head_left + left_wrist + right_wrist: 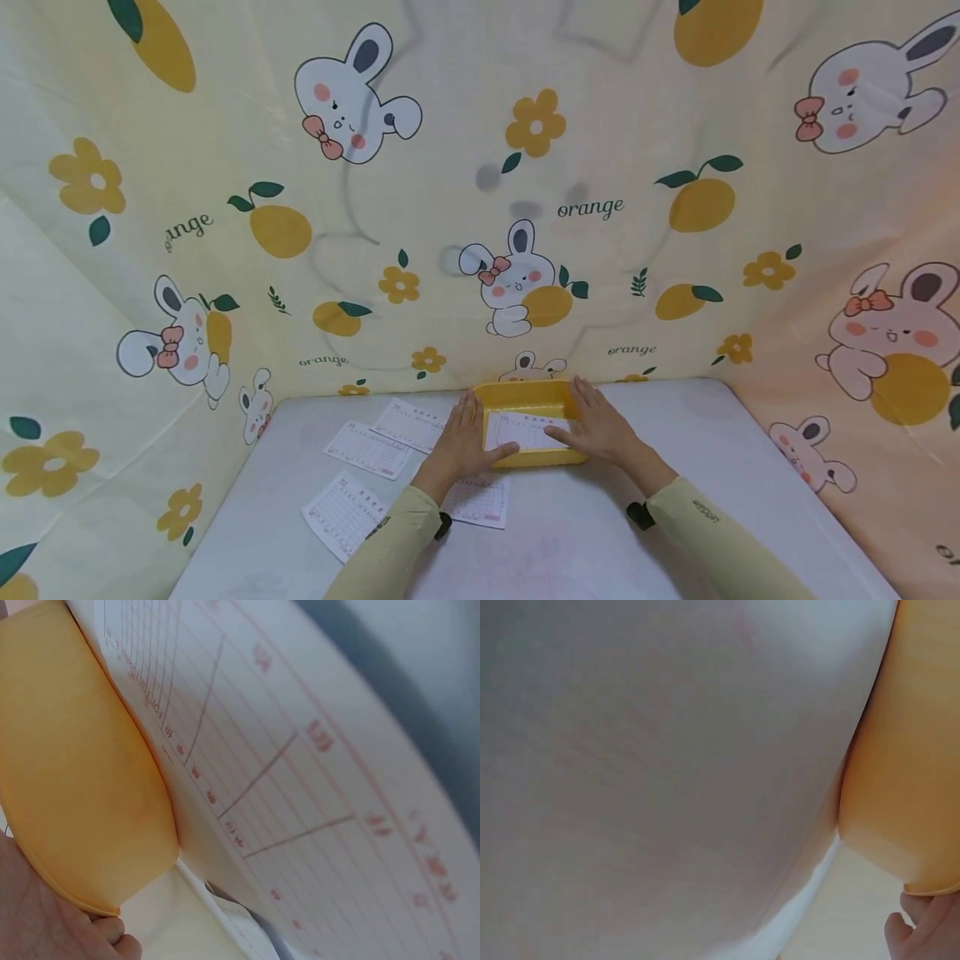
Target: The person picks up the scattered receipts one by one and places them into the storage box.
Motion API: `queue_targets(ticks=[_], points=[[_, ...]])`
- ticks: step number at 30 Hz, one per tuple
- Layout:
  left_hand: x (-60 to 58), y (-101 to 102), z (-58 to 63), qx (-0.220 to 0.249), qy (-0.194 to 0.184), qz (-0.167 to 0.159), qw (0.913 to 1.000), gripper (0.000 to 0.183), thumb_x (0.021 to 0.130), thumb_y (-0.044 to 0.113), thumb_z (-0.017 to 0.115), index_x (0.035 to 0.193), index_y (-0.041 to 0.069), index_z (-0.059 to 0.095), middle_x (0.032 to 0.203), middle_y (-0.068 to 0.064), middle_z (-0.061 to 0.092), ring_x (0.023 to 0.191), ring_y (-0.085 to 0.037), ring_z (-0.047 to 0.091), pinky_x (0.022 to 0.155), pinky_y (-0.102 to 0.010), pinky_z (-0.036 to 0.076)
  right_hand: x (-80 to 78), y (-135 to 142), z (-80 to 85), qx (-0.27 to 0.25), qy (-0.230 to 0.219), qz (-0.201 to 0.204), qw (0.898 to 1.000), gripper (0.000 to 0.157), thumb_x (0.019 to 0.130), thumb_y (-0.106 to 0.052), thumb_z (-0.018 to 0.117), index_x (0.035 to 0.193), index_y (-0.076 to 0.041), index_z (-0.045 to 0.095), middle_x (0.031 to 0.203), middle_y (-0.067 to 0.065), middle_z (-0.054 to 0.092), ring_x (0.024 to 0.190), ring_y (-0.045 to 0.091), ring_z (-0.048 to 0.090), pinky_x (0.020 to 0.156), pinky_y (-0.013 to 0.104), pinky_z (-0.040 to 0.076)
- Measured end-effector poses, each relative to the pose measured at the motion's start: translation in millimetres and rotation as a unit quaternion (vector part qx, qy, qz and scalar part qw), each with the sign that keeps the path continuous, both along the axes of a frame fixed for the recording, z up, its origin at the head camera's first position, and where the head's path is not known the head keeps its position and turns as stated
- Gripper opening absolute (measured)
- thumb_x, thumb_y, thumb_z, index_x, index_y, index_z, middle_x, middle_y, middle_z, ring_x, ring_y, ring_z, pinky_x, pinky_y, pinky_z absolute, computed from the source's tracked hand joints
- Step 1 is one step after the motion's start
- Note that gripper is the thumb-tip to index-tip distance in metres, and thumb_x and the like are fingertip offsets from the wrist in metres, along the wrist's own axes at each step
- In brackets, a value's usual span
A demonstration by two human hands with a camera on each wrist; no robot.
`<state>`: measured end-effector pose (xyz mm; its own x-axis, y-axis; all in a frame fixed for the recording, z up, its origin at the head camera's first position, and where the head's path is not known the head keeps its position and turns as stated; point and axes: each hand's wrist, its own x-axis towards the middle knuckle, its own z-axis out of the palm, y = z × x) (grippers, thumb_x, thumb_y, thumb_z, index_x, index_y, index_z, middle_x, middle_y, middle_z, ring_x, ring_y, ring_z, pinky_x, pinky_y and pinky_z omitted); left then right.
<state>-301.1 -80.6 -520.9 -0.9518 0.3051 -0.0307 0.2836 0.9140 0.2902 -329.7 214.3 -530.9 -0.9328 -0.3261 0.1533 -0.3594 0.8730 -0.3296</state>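
Note:
A yellow plastic tray (pixel 536 457) stands near the back of the table, with a printed paper form (pixel 521 430) lying in it. My left hand (pixel 459 442) grips its left side, fingers along the side and thumb over the front rim. On the opposite side, my right hand (pixel 606 429) holds the tray, its thumb reaching inside over the form. Both wrist views show fingertips bent at the tray's rim. Another form (pixel 480 502) with red print lies in front of the tray, partly under my left wrist.
More forms lie left of the tray: one at the back (pixel 408 425), one overlapping it (pixel 367 448), and one nearer the front (pixel 345 512). The white table (pixel 547 550) meets a cream curtain (pixel 450 183) with rabbits and oranges at its back and sides.

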Motion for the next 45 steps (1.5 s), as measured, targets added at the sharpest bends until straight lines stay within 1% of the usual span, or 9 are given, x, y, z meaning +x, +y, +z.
queue_targets(ticks=[7,12,19,25,28,32,35,37,45], points=[[0.8,0,1.4,0.016,0.005,-0.002,0.9999,0.127,0.092,0.088,0.049,0.169,-0.006,0.012,0.179,-0.021,0.000,0.167,-0.035,0.003,0.135,-0.047,0.012,1.2,0,-1.7,0.015,-0.004,-0.016,1.000,0.122,0.093,-0.084,0.051,0.168,0.006,0.019,0.177,0.024,0.013,0.162,0.047,0.018,0.130,0.065,0.020],[-0.7,0,-1.7,0.013,-0.002,0.001,0.9999,0.126,0.094,0.086,0.051,0.169,-0.005,0.009,0.180,-0.020,-0.003,0.167,-0.033,0.001,0.135,-0.046,0.009,4.2,0,-1.8,0.008,-0.006,-0.019,1.000,0.124,0.091,-0.085,0.054,0.168,0.005,0.019,0.178,0.023,0.011,0.162,0.047,0.018,0.127,0.068,0.023],[-2.4,-2,-0.4,0.022,-0.008,0.001,0.9997,0.123,0.095,0.082,0.055,0.169,-0.006,0.011,0.180,-0.021,-0.001,0.167,-0.035,0.001,0.135,-0.047,0.010,3.0,-1,-4.6,0.011,0.002,-0.027,1.000,0.125,0.090,-0.085,0.054,0.169,0.005,0.017,0.178,0.023,0.013,0.162,0.047,0.019,0.129,0.065,0.021],[-4.7,-5,-1.1,0.029,-0.022,-0.005,0.9993,0.120,0.096,0.081,0.054,0.170,-0.003,0.011,0.180,-0.020,-0.001,0.167,-0.036,0.002,0.135,-0.049,0.013,4.0,-1,-5.4,0.008,-0.011,-0.030,0.999,0.126,0.090,-0.085,0.054,0.169,0.004,0.015,0.178,0.022,0.010,0.163,0.046,0.017,0.129,0.065,0.021],[-6.4,-9,0.4,0.040,-0.031,-0.014,0.9986,0.118,0.098,0.080,0.052,0.171,0.000,0.006,0.180,-0.019,-0.002,0.167,-0.036,0.002,0.134,-0.049,0.013,4.1,-1,-4.1,0.008,-0.012,-0.028,1.000,0.125,0.091,-0.085,0.054,0.169,0.005,0.015,0.178,0.023,0.010,0.163,0.046,0.017,0.129,0.066,0.021],[-6.7,-19,8.1,0.090,-0.046,-0.018,0.9947,0.110,0.101,0.075,0.052,0.173,0.007,0.004,0.181,-0.014,0.001,0.166,-0.038,0.005,0.134,-0.052,0.015,3.7,-2,-2.2,0.012,-0.011,-0.026,1.000,0.124,0.092,-0.085,0.053,0.169,0.006,0.015,0.178,0.024,0.010,0.163,0.046,0.016,0.129,0.065,0.021],[-5.4,-30,14.0,0.133,-0.046,-0.018,0.9898,0.104,0.103,0.071,0.054,0.173,0.008,0.009,0.181,-0.014,0.007,0.166,-0.040,0.010,0.133,-0.056,0.015,3.2,-2,-1.8,0.014,-0.008,-0.026,1.000,0.124,0.092,-0.084,0.053,0.168,0.007,0.015,0.178,0.024,0.011,0.163,0.046,0.016,0.130,0.063,0.020],[-3.8,-37,16.4,0.147,-0.043,-0.017,0.9881,0.101,0.103,0.071,0.053,0.173,0.010,0.012,0.180,-0.014,0.011,0.165,-0.039,0.011,0.133,-0.057,0.015,3.3,-1,-2.2,0.016,-0.005,-0.027,1.000,0.124,0.093,-0.083,0.053,0.168,0.007,0.016,0.177,0.024,0.011,0.163,0.045,0.015,0.131,0.062,0.020],[3.3,-75,14.7,0.196,-0.023,0.017,0.9802,0.086,0.105,0.066,0.056,0.168,0.011,0.035,0.174,-0.015,0.031,0.160,-0.040,0.030,0.128,-0.061,0.029,2.4,-1,-6.5,0.023,-0.006,-0.027,0.999,0.125,0.092,-0.085,0.052,0.168,0.007,0.014,0.178,0.023,0.010,0.164,0.044,0.014,0.132,0.060,0.017]])
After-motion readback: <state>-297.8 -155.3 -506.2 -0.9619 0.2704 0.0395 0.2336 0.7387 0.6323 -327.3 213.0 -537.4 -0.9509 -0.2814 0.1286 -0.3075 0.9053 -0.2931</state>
